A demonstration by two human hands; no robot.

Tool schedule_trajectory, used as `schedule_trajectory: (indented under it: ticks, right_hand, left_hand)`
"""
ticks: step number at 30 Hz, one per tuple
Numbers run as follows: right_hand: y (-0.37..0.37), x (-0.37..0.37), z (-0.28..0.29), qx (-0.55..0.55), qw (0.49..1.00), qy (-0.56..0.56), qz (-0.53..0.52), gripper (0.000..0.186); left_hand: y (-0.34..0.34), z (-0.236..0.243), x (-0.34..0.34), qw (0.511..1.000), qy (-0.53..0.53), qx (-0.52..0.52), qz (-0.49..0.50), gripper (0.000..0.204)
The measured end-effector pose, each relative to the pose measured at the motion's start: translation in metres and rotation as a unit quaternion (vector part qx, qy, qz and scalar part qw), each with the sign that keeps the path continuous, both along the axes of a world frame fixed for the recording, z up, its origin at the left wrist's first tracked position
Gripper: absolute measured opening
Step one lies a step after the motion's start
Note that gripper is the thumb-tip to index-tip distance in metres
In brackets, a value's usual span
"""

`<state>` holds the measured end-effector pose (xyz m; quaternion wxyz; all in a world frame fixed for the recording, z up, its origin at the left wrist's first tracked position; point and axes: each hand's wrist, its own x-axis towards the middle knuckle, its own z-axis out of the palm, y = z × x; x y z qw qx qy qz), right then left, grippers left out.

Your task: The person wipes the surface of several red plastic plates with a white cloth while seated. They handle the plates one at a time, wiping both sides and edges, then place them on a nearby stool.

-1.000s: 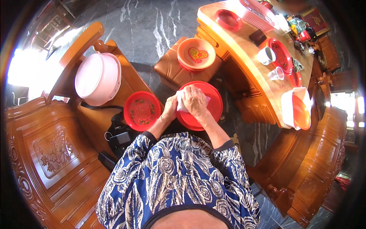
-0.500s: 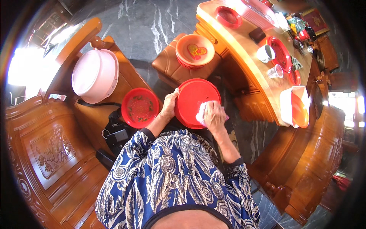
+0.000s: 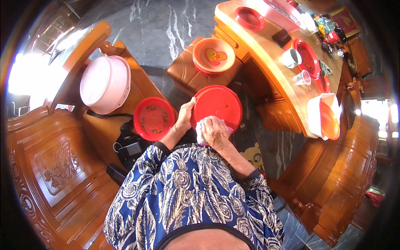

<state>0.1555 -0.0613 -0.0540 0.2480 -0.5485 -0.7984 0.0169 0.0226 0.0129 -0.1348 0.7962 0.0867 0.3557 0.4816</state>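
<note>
My left hand (image 3: 183,116) grips the left edge of a round red plastic piece (image 3: 216,102), a lid or shallow basin, held over my lap. My right hand (image 3: 214,135) is closed on a white and pink cloth (image 3: 203,129), pressed against the lower part of that red piece. Left of it rests a red bowl (image 3: 153,116) with a green pattern. Just beyond it, on a brown padded stool (image 3: 180,75), stands a stack of orange and red bowls (image 3: 213,55) with a yellow and red design.
A pink basin (image 3: 104,85) rests on the wooden seat at left. The wooden table (image 3: 262,54) at right holds red trays (image 3: 305,56), a white cup (image 3: 290,58), a clear plastic cup (image 3: 302,78) and a white container (image 3: 321,116). Carved wooden chairs (image 3: 62,173) flank me.
My right hand with the cloth moved from over the red piece's middle out to its right side, then down and left to its lower edge. My left hand stayed on the rim.
</note>
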Motion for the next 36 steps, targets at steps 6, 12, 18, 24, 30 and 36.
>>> schedule_trajectory:
  ticks: [6,12,18,24,30,36]
  right_hand:
    - [0.016,0.051,-0.007,0.053,0.991,-0.093,-0.081,0.012]
    - [0.071,0.065,-0.004,0.061,0.977,-0.080,-0.185,0.014]
    - [0.093,0.020,0.005,0.037,0.990,-0.039,-0.132,0.016]
    - [0.051,-0.010,0.019,0.050,0.999,0.018,0.009,0.037]
    - [0.015,-0.003,0.009,0.101,0.986,0.036,0.125,0.031]
    - [0.034,-0.004,0.063,0.125,0.984,0.054,0.119,0.020]
  left_hand:
    - [0.000,0.003,0.001,0.999,-0.022,0.020,-0.020,0.034]
    - [0.000,0.005,0.001,0.999,-0.008,0.011,-0.030,0.040]
    - [-0.003,0.021,0.001,0.995,0.077,0.059,-0.015,0.039]
    - [0.000,0.012,-0.005,1.000,-0.019,-0.001,0.003,0.044]
    - [-0.004,0.041,-0.003,0.998,0.032,0.009,-0.044,0.058]
    - [-0.012,0.087,0.009,0.991,0.068,0.101,-0.049,0.062]
